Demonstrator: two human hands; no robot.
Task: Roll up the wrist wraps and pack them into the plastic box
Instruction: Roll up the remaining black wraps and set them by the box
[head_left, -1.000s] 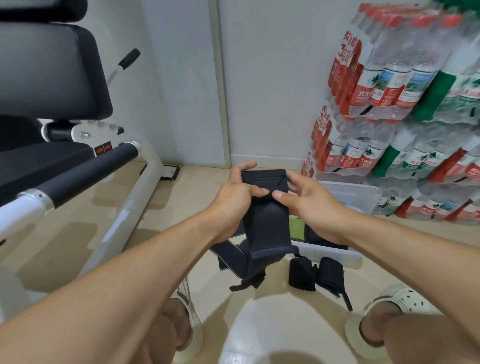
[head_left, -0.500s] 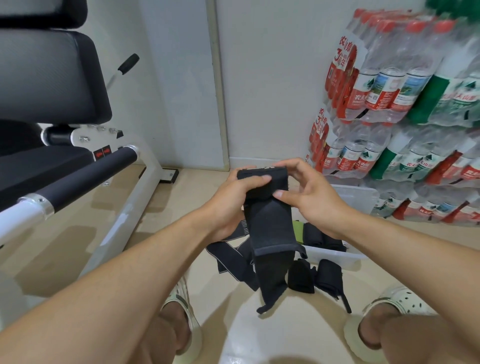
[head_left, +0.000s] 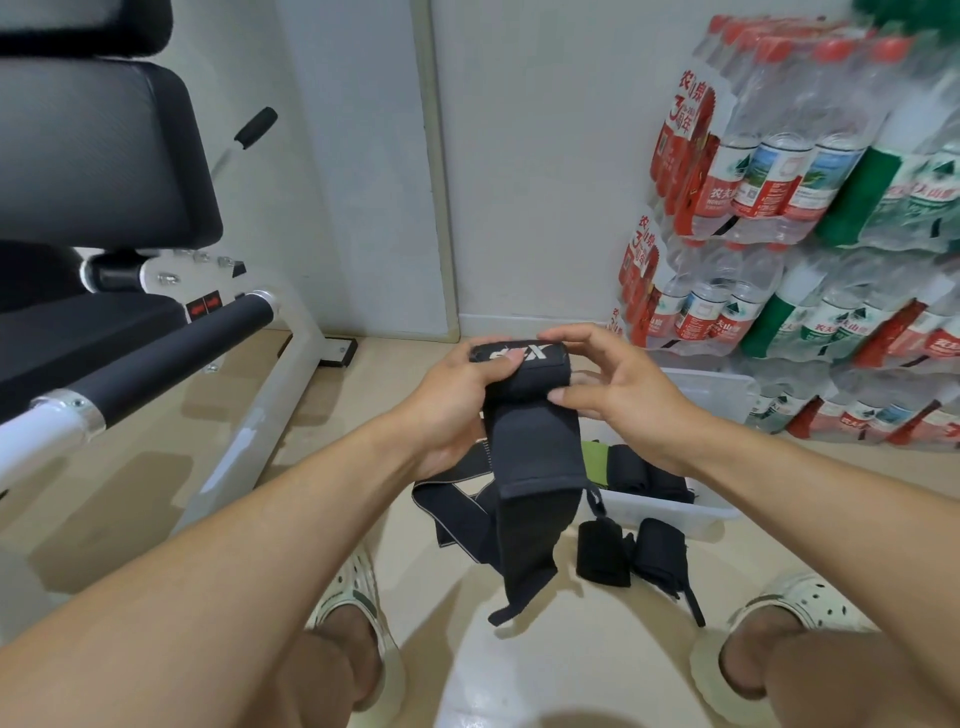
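Observation:
A black wrist wrap (head_left: 535, 452) hangs in front of me, its top end rolled over with a white logo showing. My left hand (head_left: 457, 395) grips the rolled end from the left, thumb on top. My right hand (head_left: 618, 389) pinches it from the right, fingers curled over the roll. The loose tail dangles toward the floor. Behind it stands the clear plastic box (head_left: 675, 512) with dark rolled wraps and a green one inside. Two rolled black wraps (head_left: 631, 556) lie on the floor in front of the box. An unrolled wrap (head_left: 452, 499) lies left of the box.
A white gym bench frame (head_left: 249, 431) with black pads (head_left: 93, 156) fills the left side. Stacked packs of water bottles (head_left: 789, 223) stand at the right against the wall. My feet in white clogs (head_left: 358, 613) are on the beige floor below.
The top of the wrap has been rolled further, so the logo now shows on the roll. The hanging tail is shorter and my hands have shifted slightly lower.

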